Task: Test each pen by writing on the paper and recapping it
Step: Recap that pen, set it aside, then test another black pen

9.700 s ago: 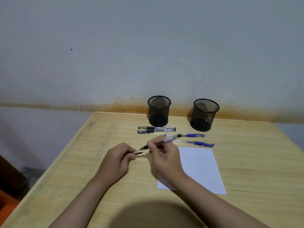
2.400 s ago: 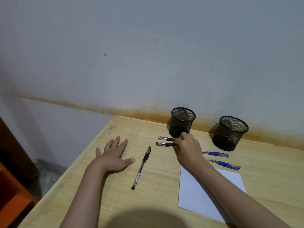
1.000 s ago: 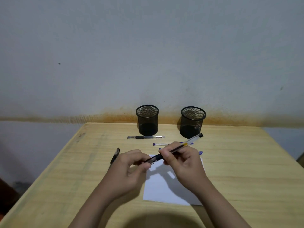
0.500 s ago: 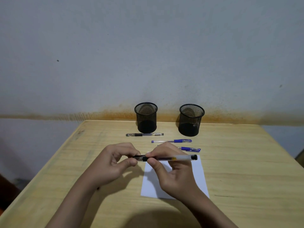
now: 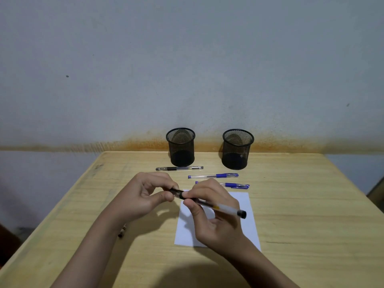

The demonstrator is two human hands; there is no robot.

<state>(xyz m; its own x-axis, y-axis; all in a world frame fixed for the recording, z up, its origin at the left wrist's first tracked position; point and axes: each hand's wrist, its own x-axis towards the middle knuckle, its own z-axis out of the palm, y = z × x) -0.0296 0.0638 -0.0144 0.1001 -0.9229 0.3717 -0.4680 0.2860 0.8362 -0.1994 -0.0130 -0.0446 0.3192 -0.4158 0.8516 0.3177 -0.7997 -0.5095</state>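
Note:
A clear-barrelled black pen (image 5: 220, 207) is held level above the white paper (image 5: 245, 221). My right hand (image 5: 212, 213) grips its barrel. My left hand (image 5: 145, 194) pinches the black cap (image 5: 176, 192) at the pen's left end; the cap looks still seated on the pen. Another black pen (image 5: 179, 168) lies capped in front of the left cup. Two blue pens (image 5: 214, 175) (image 5: 234, 185) lie capped just beyond the paper. The end of one more pen (image 5: 122, 231) peeks out from under my left wrist.
Two black mesh cups (image 5: 181, 146) (image 5: 237, 149) stand at the back of the wooden table (image 5: 301, 215), against the wall. The table's left edge runs close to my left forearm.
Since a half second ago the held pen's right end has dipped lower and nearer to me. Both hands keep their hold on it.

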